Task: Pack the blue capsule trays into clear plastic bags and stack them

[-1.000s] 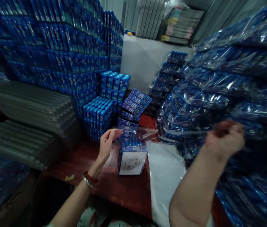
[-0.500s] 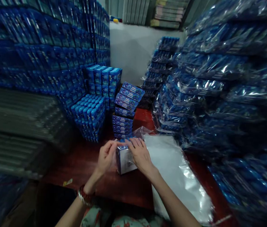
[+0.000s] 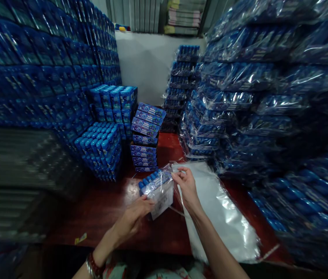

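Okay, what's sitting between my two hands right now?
In the head view, the bagged bundle of blue boxes lies between the left hand and right hand; both hands touch its clear wrap.

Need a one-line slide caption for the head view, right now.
Left hand steadies a blue-and-white box bundle in clear plastic wrap while right hand pinches the wrap's top edge.

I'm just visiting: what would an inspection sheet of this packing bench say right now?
Surface: dark red table, partly covered.
Job's things: bundle of blue boxes inside a clear bag, tilted; pile of clear bags beside it.
Clutter: yellow scrap near the front edge.
Hands: left hand grips the bundle from below; right hand pinches the bag's edge.
Cables: nothing seen.
Surroundings: stacked blue boxes left, bagged blue packs right, white wall behind.
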`<state>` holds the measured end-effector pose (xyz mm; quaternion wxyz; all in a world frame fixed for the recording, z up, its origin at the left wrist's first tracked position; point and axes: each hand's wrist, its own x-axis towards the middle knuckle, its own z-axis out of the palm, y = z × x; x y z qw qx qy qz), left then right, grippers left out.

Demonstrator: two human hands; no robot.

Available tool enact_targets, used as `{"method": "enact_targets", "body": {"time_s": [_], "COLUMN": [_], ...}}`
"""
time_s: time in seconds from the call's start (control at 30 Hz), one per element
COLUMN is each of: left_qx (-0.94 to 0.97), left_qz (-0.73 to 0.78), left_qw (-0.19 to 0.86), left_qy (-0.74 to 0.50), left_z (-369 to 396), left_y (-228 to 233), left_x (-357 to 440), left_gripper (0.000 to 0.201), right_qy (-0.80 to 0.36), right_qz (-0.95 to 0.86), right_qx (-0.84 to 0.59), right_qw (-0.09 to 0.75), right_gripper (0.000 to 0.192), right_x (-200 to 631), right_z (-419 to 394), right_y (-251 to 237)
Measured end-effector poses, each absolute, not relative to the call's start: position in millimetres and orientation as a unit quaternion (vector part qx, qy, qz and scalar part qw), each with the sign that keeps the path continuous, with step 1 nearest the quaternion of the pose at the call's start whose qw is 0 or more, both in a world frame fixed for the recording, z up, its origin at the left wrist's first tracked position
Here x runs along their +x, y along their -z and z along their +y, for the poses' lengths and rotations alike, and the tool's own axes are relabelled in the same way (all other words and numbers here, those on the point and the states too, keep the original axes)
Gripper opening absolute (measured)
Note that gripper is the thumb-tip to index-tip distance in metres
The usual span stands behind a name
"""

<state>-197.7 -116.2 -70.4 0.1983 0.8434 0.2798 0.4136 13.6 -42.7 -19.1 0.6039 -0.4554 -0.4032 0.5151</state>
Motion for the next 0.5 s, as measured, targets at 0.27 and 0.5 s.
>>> {"method": "enact_targets", "body": {"time_s": [0.27,0.5], "left_qx": [0.829,0.682], "left_qz": [0.342,0.405], "left_qw": [0.214,0.248], "left_qy": [-0.387,-0.556], "left_z": [-118.0,-109.5], "left_y": [76.2,92.7], "left_x": [-211.8,-191.6], "left_gripper": [0.031,0.027], "right_qy": [-0.424,-0.438], "right_qz": [-0.416,-0.574], "right_qx": [-0.5,-0.447], "right_qw": [0.63,0.528], "right_gripper": [0.028,0.038], "right_x": [15.3,14.4], "right_z": [-48.2,-3.7], "right_y": [83.9,81.5]}}
